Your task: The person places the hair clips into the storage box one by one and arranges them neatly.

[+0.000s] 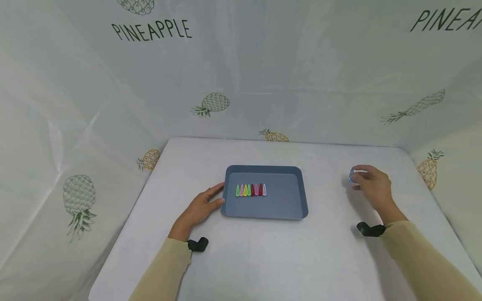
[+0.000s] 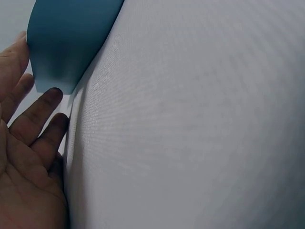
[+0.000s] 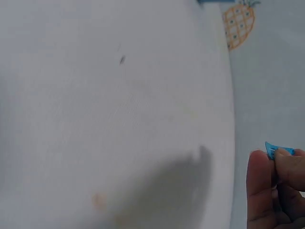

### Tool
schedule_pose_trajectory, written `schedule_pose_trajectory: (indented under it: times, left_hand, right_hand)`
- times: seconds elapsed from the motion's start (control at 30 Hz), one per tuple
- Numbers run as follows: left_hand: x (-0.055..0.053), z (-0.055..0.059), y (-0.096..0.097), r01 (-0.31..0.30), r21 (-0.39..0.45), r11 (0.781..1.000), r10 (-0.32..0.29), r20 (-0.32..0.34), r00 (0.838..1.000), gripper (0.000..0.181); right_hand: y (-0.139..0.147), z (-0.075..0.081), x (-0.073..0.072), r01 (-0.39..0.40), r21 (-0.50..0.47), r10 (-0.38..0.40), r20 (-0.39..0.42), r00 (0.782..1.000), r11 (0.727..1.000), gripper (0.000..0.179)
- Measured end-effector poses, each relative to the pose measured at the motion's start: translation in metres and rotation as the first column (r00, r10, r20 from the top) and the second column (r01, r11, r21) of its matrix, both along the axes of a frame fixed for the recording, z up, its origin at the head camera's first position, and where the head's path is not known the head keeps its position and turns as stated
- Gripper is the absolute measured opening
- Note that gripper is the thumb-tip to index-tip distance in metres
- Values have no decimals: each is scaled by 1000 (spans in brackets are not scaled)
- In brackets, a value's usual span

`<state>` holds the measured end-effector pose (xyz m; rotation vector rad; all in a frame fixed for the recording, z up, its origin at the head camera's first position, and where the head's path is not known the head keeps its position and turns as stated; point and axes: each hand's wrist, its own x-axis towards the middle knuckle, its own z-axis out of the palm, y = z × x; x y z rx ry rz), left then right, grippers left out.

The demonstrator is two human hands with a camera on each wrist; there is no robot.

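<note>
A blue-grey tray (image 1: 286, 198) lies on the white table, with a row of several colourful snap hair clips (image 1: 249, 190) side by side in its left half. My left hand (image 1: 199, 207) rests against the tray's left edge, fingers spread and fairly straight; in the left wrist view the fingertips (image 2: 56, 94) are at the tray's corner (image 2: 71, 47). Off to the right of the tray, my right hand (image 1: 370, 186) pinches a blue hair clip (image 1: 351, 175) above the table. Part of this blue clip (image 3: 276, 149) shows between thumb and finger in the right wrist view.
The white table (image 1: 263, 259) extends around the tray on all sides. A pale curtain (image 1: 293, 62) printed with pineapples hangs behind the table and along its sides. Dark wrist bands (image 1: 370, 229) sit on both wrists.
</note>
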<state>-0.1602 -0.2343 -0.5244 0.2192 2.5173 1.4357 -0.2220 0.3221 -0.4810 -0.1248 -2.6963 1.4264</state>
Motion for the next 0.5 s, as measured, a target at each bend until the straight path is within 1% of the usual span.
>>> schedule_pose_trajectory:
  times: [0.17,0.37,0.5]
  left_hand:
    - [0,-1,0,3,-5,1000,-3,-2,1000,64]
    - [0,-1,-1,3,-6,1000,-3,-5,1000,64]
    - [1,-2,-1,5,-7,1000,-5,-12,1000,63]
  right_hand:
    - [-18,10,1,-43,-74,43,-8,999,996,35]
    - [-41,20,3,-106,-91,106,-8,994,990,34]
    - [-57,24,5,-127,-103,126,-12,992,987,33]
